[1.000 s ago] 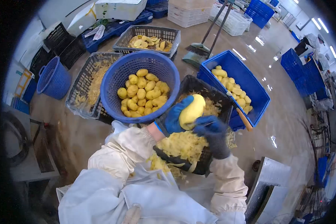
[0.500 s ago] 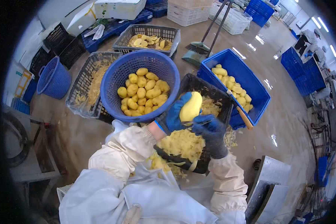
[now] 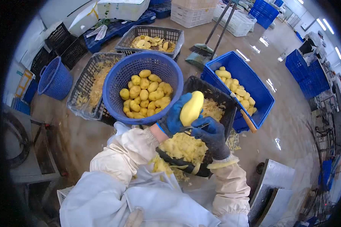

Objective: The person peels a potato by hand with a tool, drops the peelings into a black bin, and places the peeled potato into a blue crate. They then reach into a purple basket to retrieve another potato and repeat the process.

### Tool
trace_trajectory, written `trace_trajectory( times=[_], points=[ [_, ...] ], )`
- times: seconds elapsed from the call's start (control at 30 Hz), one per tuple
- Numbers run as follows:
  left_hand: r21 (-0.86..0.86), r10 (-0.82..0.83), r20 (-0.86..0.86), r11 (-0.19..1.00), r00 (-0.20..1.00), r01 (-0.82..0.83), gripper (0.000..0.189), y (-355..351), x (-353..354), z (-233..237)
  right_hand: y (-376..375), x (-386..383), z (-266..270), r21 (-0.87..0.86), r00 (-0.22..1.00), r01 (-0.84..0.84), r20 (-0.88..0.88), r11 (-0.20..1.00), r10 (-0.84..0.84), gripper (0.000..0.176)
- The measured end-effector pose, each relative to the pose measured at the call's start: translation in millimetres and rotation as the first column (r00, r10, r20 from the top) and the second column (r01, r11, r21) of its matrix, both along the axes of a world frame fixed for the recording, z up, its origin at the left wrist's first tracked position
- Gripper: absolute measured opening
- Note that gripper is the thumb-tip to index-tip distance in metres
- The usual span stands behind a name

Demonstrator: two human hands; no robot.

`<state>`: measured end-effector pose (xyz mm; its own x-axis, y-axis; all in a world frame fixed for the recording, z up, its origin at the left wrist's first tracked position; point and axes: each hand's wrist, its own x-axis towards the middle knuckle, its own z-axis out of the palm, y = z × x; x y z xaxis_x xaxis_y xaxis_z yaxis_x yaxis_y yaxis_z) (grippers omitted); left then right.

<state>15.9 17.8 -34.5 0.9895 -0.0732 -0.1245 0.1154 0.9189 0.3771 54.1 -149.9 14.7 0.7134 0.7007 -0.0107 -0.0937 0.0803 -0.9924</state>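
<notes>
My left hand (image 3: 173, 119), in a blue glove, is closed around a large peeled yellow potato (image 3: 192, 108), which it holds tilted upward. My right hand (image 3: 212, 133), in a dark blue glove, grips a thin metal peeler (image 3: 187, 129) against the potato's lower end; fingers partly hide the tool. Beneath both hands is a black crate (image 3: 230, 119) with a heap of pale peelings (image 3: 183, 146). To the left stands a blue round basket (image 3: 113, 79) of unpeeled-looking potatoes (image 3: 147, 94). Peeled potatoes (image 3: 236, 89) lie in the blue bin (image 3: 267, 102) at the right.
A wooden-handled tool (image 3: 248, 122) rests across the bin's near edge. Crates of peelings (image 3: 96, 89) and potato pieces (image 3: 151, 42) stand behind the basket. A broom and dustpan (image 3: 199, 56) are upright further back. Metal equipment (image 3: 274, 185) stands at right. People (image 3: 315, 43) are in the far right background.
My right hand has turned and moved slightly left and up, bringing the peeler across the potato's lower end. The potato has shifted slightly left in my left hand.
</notes>
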Motion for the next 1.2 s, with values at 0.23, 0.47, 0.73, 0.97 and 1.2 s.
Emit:
trace_trajectory(
  times=[0.23,0.47,0.73,0.97,1.2],
  points=[
    [0.092,-0.365,-0.068,0.924,0.929,0.37,0.047,-28.2,-21.6,12.5,-36.8,97.4,-57.2,0.078,0.834,0.452,0.318,0.889,-0.452,0.012],
    [-0.262,-0.201,0.077,0.941,0.977,0.214,0.052,-12.4,-4.5,22.4,-15.3,4.9,4.4,0.027,0.998,0.052,-0.026,0.998,-0.051,0.013],
    [0.171,-0.357,-0.059,0.916,0.932,0.362,0.044,-39.8,-28.9,26.8,-33.9,72.0,-25.8,0.152,0.742,0.46,0.475,0.875,-0.473,0.012],
    [-0.241,-0.208,0.125,0.942,0.97,0.233,0.046,-9.3,-3.4,-1.6,-14.0,16.9,-9.9,0.079,0.981,0.172,0.075,0.982,-0.178,0.01],
    [-0.074,-0.343,-0.056,0.938,0.938,0.338,0.043,-37.4,-26.3,20.3,-36.0,84.5,-40.1,0.253,0.901,0.43,-0.172,0.866,-0.398,0.009]
  ],
)
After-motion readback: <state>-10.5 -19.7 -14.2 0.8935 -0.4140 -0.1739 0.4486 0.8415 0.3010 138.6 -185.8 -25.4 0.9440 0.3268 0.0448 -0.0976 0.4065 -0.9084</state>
